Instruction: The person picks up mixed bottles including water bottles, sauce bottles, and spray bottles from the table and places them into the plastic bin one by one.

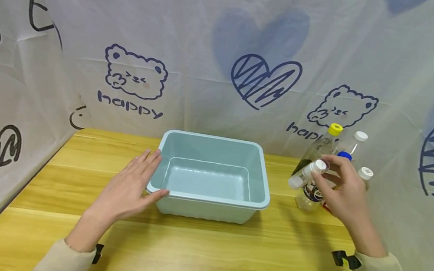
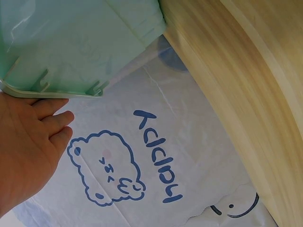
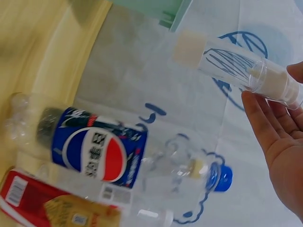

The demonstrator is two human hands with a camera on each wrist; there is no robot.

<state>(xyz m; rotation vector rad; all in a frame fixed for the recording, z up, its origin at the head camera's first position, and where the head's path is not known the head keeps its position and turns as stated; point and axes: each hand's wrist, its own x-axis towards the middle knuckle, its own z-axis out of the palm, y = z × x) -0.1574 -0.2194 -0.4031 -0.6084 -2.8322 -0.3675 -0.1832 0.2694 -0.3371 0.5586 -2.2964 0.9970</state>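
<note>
A light blue-green plastic bin [image 1: 206,210] stands on the wooden table. My left hand [image 1: 125,194] rests against its left rim with the fingers straight; in the left wrist view the fingers lie along the rim of the bin [image 2: 80,42]. My right hand [image 1: 346,194], to the right of the bin and above the table, pinches a small clear bottle [image 3: 227,61] near one end between thumb and fingers. That bottle has white parts at both ends and is tilted. Just beyond and below this hand stands a group of plastic bottles.
The group includes a yellow-capped bottle [image 1: 335,129], a white-capped bottle [image 1: 361,136], another with a white cap [image 1: 365,173], and a blue-capped cola bottle [image 3: 99,149]. One has a red and gold label [image 3: 71,208]. A printed cloth [image 1: 192,63] hangs behind the table.
</note>
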